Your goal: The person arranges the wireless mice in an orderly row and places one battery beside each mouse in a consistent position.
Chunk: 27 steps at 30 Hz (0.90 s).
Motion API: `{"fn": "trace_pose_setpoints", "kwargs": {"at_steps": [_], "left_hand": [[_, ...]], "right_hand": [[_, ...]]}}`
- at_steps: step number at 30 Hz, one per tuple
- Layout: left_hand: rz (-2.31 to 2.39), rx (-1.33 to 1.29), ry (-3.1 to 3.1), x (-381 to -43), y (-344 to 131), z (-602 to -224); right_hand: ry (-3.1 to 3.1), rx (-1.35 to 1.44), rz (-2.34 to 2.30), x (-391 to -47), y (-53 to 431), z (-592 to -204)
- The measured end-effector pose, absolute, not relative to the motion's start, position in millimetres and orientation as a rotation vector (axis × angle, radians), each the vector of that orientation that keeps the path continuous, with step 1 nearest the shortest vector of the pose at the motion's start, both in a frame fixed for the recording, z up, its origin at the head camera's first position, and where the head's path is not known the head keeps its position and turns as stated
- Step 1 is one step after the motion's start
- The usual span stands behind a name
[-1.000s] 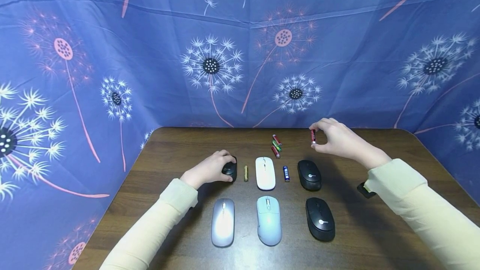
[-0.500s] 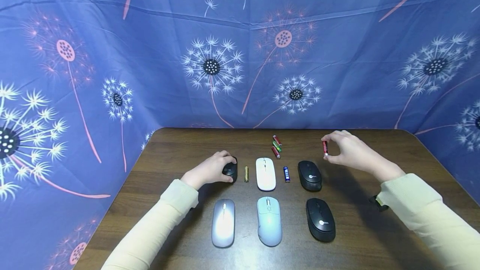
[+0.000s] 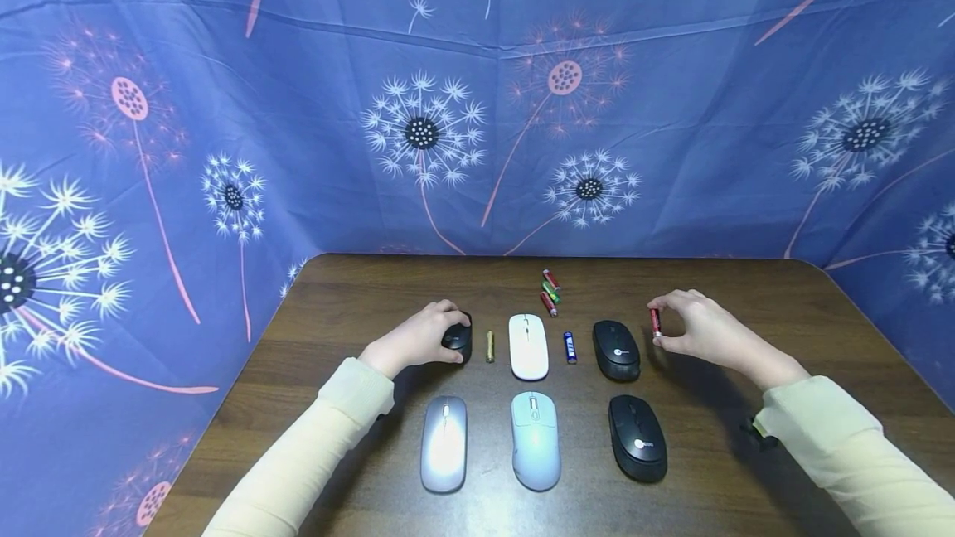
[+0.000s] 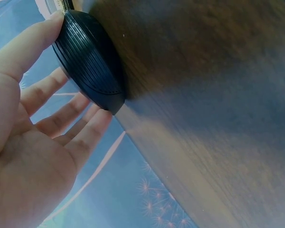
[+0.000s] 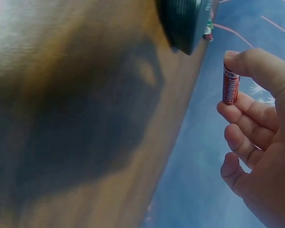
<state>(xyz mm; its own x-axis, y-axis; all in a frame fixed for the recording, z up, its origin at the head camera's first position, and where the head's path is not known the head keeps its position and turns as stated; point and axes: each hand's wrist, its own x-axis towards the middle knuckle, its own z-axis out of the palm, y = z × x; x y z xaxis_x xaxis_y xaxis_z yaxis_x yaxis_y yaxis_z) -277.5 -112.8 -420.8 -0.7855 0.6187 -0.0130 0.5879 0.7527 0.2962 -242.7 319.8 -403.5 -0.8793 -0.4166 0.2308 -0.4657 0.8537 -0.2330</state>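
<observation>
My left hand [image 3: 418, 336] grips a black computer mouse [image 3: 460, 340] at the left end of the far mouse row. In the left wrist view, the thumb lies on one end of the mouse [image 4: 88, 57] and the fingertips reach its other side. With thumb and fingertip, my right hand [image 3: 705, 328] pinches a red battery [image 3: 656, 322] by its two ends, to the right of another black mouse [image 3: 616, 350]. The right wrist view shows the battery [image 5: 231, 87] upright between thumb and finger, its other fingers loosely bent. A yellow battery [image 3: 490, 346] lies beside the left mouse.
A white mouse [image 3: 528, 346] and a blue battery [image 3: 570, 347] lie mid-table. Red and green batteries [image 3: 550, 292] cluster behind them. Nearer stand a grey mouse [image 3: 443, 444], a light blue mouse [image 3: 535, 441] and a black mouse [image 3: 637, 438]. A blue curtain [image 3: 477, 214] hangs behind the table.
My right hand has moved to the right and nearer, down toward the table, carrying the red battery. The left hand stays on its black mouse.
</observation>
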Motion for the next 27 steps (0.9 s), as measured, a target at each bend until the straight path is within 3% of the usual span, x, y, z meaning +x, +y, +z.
{"fn": "trace_pose_setpoints", "kwargs": {"at_steps": [27], "left_hand": [[0.423, 0.961, 2.836, -278.6, -113.5, -423.9]], "right_hand": [[-2.928, 0.694, 0.468, -238.0, 324.9, -442.2]]}}
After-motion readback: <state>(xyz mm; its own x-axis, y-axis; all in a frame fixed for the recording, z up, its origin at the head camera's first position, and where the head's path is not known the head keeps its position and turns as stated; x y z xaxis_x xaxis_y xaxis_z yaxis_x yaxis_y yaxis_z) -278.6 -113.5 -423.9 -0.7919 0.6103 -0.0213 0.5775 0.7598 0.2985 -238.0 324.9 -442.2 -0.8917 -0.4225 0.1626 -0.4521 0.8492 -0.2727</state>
